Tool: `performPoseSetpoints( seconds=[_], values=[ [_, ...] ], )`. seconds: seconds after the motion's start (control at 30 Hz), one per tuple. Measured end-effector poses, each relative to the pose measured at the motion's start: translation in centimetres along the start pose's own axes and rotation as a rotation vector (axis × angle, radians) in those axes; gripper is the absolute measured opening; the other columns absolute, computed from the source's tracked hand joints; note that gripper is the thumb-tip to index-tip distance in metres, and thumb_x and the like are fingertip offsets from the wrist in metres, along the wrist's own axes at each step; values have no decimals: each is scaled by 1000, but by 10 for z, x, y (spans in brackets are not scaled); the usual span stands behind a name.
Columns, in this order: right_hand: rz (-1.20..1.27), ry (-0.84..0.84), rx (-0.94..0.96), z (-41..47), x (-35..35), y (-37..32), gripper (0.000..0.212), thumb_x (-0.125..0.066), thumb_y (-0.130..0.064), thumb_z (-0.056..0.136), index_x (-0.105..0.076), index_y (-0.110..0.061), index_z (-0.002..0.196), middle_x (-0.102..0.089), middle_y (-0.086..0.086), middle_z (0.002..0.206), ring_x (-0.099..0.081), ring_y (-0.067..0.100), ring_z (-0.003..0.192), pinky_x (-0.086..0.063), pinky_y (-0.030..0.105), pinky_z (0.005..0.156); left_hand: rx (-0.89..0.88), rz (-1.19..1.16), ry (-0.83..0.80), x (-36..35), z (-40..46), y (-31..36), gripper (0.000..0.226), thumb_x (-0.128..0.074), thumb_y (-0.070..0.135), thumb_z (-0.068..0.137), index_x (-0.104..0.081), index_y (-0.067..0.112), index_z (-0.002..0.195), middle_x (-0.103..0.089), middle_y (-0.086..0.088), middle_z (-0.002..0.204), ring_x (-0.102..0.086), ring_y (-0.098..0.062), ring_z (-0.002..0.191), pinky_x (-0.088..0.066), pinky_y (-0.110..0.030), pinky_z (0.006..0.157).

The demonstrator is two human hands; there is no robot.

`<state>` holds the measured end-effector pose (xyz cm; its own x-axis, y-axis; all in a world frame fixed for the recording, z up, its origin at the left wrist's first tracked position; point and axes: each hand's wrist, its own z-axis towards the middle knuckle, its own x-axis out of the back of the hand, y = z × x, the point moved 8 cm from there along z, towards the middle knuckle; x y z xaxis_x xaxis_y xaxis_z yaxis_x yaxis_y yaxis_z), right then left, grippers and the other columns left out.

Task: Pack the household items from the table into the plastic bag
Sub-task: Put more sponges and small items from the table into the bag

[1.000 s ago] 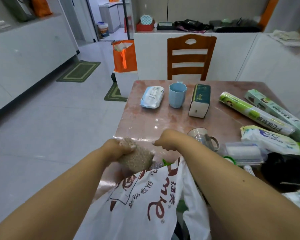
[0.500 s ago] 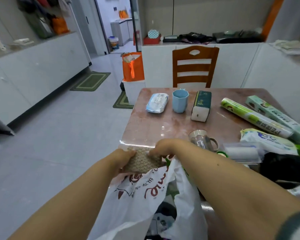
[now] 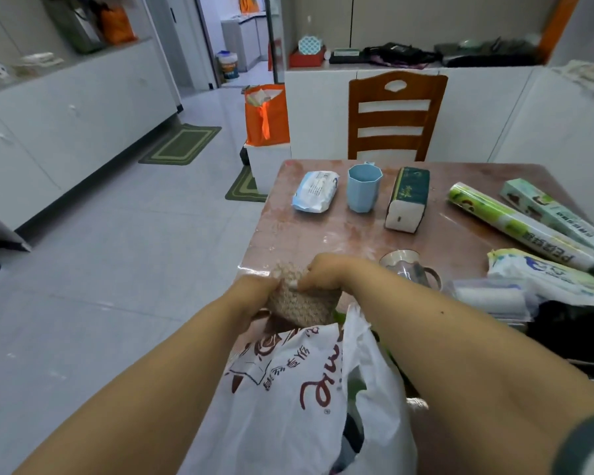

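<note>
1. Both hands now grip the woven sponge [image 3: 300, 305]; a second ago only the left hand [image 3: 254, 296] did.
2. Right hand [image 3: 326, 270] pinches its top, above the plastic bag [image 3: 288, 389].
3. Blue cup [image 3: 362, 188] stands farther back on the bench [image 3: 288, 228].

Both hands on beige scrubber pad [image 3: 300, 305] above white plastic bag [image 3: 288, 399] mouth: left hand [image 3: 254, 296] grips at 9 o'clock, right hand [image 3: 326, 272] pinches top. Table [image 3: 323, 234] w/ blue cup [image 3: 362, 188] at 12.
</note>
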<state>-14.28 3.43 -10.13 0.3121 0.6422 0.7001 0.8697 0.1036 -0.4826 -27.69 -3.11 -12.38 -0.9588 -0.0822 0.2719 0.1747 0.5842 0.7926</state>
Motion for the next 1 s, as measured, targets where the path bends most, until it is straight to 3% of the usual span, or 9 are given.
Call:
performPoseSetpoints(
  seconds=[0.13, 0.27, 0.37, 0.43, 0.53, 0.63, 0.77, 0.87, 1.0],
  values=[
    [409, 314, 62, -49, 70, -6, 45, -61, -41, 90, -56, -7, 119, -62, 7, 112, -58, 23, 93, -48, 34, 80, -254, 241, 143, 19, -54, 64, 42, -55, 43, 92, -59, 5, 109, -58, -6, 95, -54, -19, 83, -48, -34, 79],
    [666, 549, 160, -139, 118, 2, 23, -60, -40, 90, -60, -19, 99, -64, -1, 94, -62, 18, 88, -52, 38, 82, -224, 485, -150, 1, -151, 82, 52, -51, 59, 86, -61, 11, 103, -64, -5, 99, -59, -17, 85, -53, -32, 79],
    [777, 583, 213, -195, 121, 17, 18, -63, -39, 89, -62, -22, 94, -71, 3, 94, -68, 23, 88, -55, 40, 81, -152, 931, -282, -23, -212, 65, 80, -50, 85, 59, -61, 16, 97, -66, -2, 97, -61, -17, 84, -53, -33, 79],
    [774, 568, 189, -218, 113, 28, 20, -63, -38, 88, -63, -18, 93, -72, 6, 90, -70, 22, 81, -55, 36, 74, -182, 1247, -178, -33, -229, 54, 73, -57, 85, 57, -60, 19, 89, -65, 2, 87, -59, -14, 77, -49, -30, 68],
    [721, 517, 147, -242, 97, 37, 18, -65, -35, 88, -64, -17, 87, -72, 9, 87, -69, 23, 79, -55, 36, 74, -303, 1470, -58, -48, -239, 42, 41, -68, 58, 72, -55, 20, 69, -56, 5, 67, -51, -11, 60, -42, -25, 54],
    [699, 426, 113, -265, 81, 44, 18, -62, -29, 90, -63, -12, 91, -69, 13, 94, -66, 26, 84, -54, 39, 80, -289, 1447, 15, -27, -241, 40, 35, -62, 34, 85, -47, 15, 60, -49, 1, 61, -44, -13, 53, -37, -25, 51],
    [631, 297, 65, -280, 29, 39, 20, -72, -30, 77, -67, -13, 86, -68, 11, 96, -65, 29, 93, -52, 45, 91, -240, 1088, 215, 39, -260, 60, 44, -63, 44, 86, -52, 14, 56, -51, 2, 54, -45, -14, 51, -32, -25, 47],
    [503, 127, 34, -253, -43, 7, 12, -65, -23, 84, -61, -12, 84, -62, 5, 85, -60, 18, 78, -53, 28, 72, -263, 957, 312, 65, -274, 67, 46, -65, 49, 82, -58, 14, 53, -48, 2, 48, -43, -15, 47, -28, -23, 44],
    [303, 148, 62, -217, -95, -35, 40, -34, -24, 103, -51, -3, 132, -54, 17, 134, -52, 31, 121, -42, 34, 98, -291, 925, 324, 68, -283, 69, 43, -65, 48, 83, -65, 14, 58, -51, -2, 54, -43, -16, 50, -29, -23, 46]
  ],
)
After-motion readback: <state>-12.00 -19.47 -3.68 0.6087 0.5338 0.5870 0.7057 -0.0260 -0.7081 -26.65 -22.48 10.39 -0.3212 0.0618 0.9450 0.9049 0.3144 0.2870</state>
